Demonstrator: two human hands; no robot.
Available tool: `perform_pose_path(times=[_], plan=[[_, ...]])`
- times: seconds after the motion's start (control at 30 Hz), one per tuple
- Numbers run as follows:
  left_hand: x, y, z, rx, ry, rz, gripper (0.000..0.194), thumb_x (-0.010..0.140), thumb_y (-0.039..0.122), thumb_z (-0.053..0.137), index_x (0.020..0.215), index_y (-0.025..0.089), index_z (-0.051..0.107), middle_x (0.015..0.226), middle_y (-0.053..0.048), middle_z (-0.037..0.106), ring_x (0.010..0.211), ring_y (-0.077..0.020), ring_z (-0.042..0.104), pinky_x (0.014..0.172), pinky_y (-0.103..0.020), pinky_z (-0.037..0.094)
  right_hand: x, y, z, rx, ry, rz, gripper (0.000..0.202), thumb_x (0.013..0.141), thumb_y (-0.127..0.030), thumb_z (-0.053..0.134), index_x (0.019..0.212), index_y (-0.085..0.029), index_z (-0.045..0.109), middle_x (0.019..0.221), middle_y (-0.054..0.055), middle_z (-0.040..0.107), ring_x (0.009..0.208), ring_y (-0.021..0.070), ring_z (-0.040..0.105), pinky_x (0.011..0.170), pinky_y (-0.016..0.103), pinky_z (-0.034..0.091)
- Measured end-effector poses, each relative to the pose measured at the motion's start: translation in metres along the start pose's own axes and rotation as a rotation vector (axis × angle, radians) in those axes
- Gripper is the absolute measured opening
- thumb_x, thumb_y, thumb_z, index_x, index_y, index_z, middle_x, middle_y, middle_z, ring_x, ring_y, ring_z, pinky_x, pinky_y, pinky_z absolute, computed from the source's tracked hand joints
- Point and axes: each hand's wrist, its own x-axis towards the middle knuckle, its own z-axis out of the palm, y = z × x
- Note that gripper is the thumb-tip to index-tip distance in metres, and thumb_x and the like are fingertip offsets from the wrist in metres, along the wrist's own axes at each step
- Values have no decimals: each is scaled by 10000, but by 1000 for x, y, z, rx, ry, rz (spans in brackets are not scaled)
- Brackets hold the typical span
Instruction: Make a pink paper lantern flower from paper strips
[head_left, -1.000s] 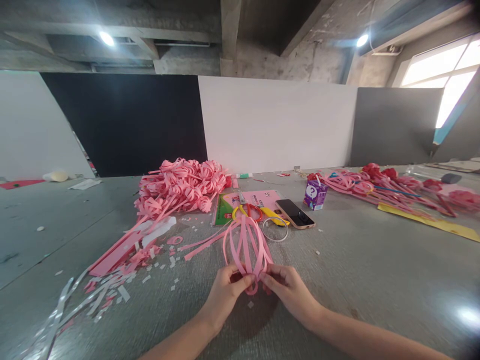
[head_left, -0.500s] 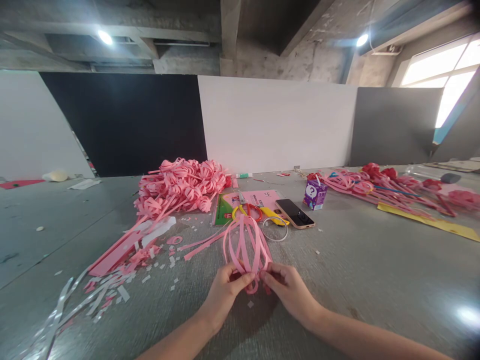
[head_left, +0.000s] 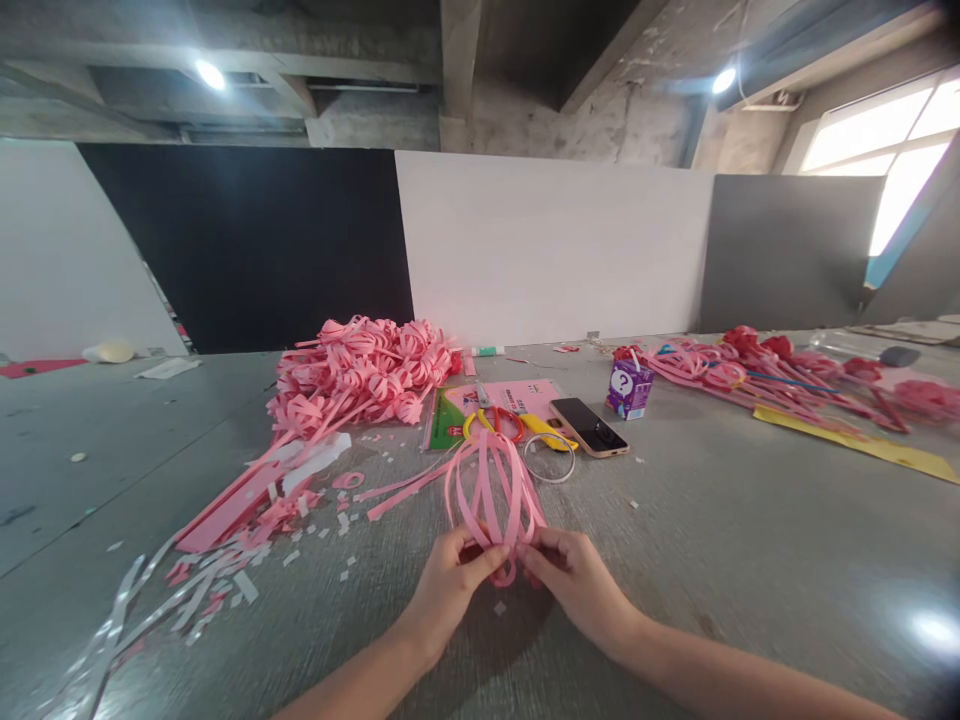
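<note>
Grip: left hand [head_left: 454,575] and right hand [head_left: 574,572] both pinching the near end of some pink strip loops [head_left: 487,485], which fan out at 12 o'clock
Can't make out: exact pinch spot, thumbs [head_left: 487,562] cover it; forearms [head_left: 382,655] run off-frame
Clutter: scissors [head_left: 493,410], silver ring [head_left: 551,481] and phone [head_left: 590,428] crowd 12 to 1
Pile: pink curly heap [head_left: 367,375] at 11, paper scraps [head_left: 246,587] at 9
Table: grey [head_left: 720,560], kinda shiny
Room: black panel [head_left: 262,240], white panel [head_left: 555,245], concrete beams [head_left: 461,60]

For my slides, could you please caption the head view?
Left hand and right hand pinch looped pink paper strips near a phone.
</note>
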Motion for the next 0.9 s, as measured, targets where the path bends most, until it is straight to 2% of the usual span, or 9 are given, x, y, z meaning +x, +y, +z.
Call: perform_pose_path(times=[0.3,0.47,0.73,0.9], plan=[[1,-3,0,31,22,-4,152,708,284,588,702,132,586,612,10,565,602,-125,498,585,-219,377,0,-2,-1,77,-25,-31,259,788,-314,470,660,-118,579,562,-11,498,535,89,435,505,200,315],[1,-2,1,37,33,-16,156,708,299,586,705,144,567,617,16,567,619,-131,519,611,-223,385,0,-2,0,98,-78,-62,164,762,-275,523,752,-128,596,686,21,594,637,117,517,581,215,382],[-2,3,3,155,54,-14,191,693,340,594,671,152,576,643,14,546,655,-138,489,626,-229,366,-1,4,2,-28,-13,-30,174,762,-259,506,683,-124,583,601,-9,519,545,88,432,505,199,330],[-2,4,3,70,35,-18,162,693,304,591,631,156,568,609,23,536,628,-131,494,614,-220,362,-1,-2,1,-19,-22,-34,183,758,-260,513,657,-125,584,576,-20,505,521,76,406,486,190,307]])
